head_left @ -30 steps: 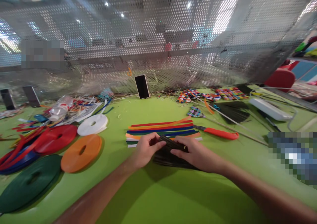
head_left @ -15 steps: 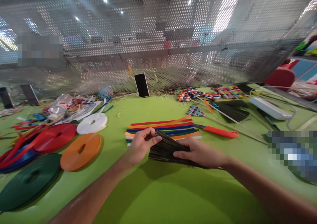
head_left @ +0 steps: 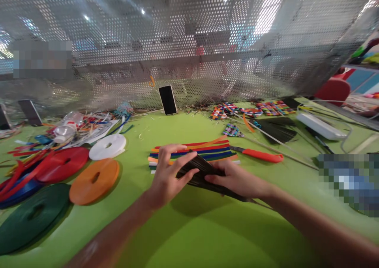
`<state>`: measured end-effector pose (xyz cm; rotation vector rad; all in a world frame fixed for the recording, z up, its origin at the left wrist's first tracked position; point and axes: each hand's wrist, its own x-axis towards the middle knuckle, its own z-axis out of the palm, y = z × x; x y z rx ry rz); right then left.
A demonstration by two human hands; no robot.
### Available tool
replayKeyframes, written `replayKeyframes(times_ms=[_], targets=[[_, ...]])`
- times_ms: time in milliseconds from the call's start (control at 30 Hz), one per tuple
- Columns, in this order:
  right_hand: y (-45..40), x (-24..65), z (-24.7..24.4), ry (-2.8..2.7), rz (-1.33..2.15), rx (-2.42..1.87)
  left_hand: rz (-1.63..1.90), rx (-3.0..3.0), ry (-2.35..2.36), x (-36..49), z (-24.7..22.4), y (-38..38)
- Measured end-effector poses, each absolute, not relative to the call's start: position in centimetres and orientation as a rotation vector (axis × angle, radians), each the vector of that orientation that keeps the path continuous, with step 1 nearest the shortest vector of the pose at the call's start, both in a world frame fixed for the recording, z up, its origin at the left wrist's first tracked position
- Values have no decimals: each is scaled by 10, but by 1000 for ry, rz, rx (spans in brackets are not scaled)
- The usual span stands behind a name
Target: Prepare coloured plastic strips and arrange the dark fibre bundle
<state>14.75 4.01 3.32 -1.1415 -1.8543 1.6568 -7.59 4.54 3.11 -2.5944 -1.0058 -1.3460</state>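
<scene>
Bundle [head_left: 206, 167]: dark, flat strands gathered together, aslant over the green table [head_left: 183, 236], right between this person's hands; I take it as the middle of the clock, with twelve at the far mesh.
Left hand [head_left: 168, 177]: on the nine o'clock side, fingers spread, forefinger and thumb well apart at the bundle's near-left end; from where I stand I cannot tell how firmly they touch it.
Right hand [head_left: 238, 177]: on the three o'clock side, gripping the strands, thumb laid on top and the other fingers mostly hidden behind.
Strips [head_left: 204, 145]: red, orange, blue, green and white, side by side on the table just past the hands, from eleven to twelve o'clock.
Knife [head_left: 263, 155]: red-orange handle, at two o'clock, its other end near the strips.
Rolls: white [head_left: 99, 145] toward ten, orange [head_left: 84, 181] at nine, red [head_left: 57, 165] beyond that, dark green [head_left: 17, 224] toward eight.
Phone [head_left: 167, 100]: dark screen, propped up at eleven, near the mesh [head_left: 201, 70].
Woven pieces [head_left: 233, 130]: many-coloured checks, around one o'clock.
Dark fan of strands [head_left: 280, 130]: flat, at two.
</scene>
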Motion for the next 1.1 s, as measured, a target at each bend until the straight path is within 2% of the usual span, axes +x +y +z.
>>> replayKeyframes(times_ms=[133,267,733,1100], targets=[[39,147,34,-1911,1607,-1101,-1244,-2691,-895,-75,30,47],[40,146,33,-1986,1509,-1074,-1289,-2751,-901,-72,27,47],[37,145,37,-1976,1545,-1139,-1475,-2752,-958,-67,35,47],[39,148,32,-2126,1342,-1198,-1540,-2644,-1107,-78,37,55]])
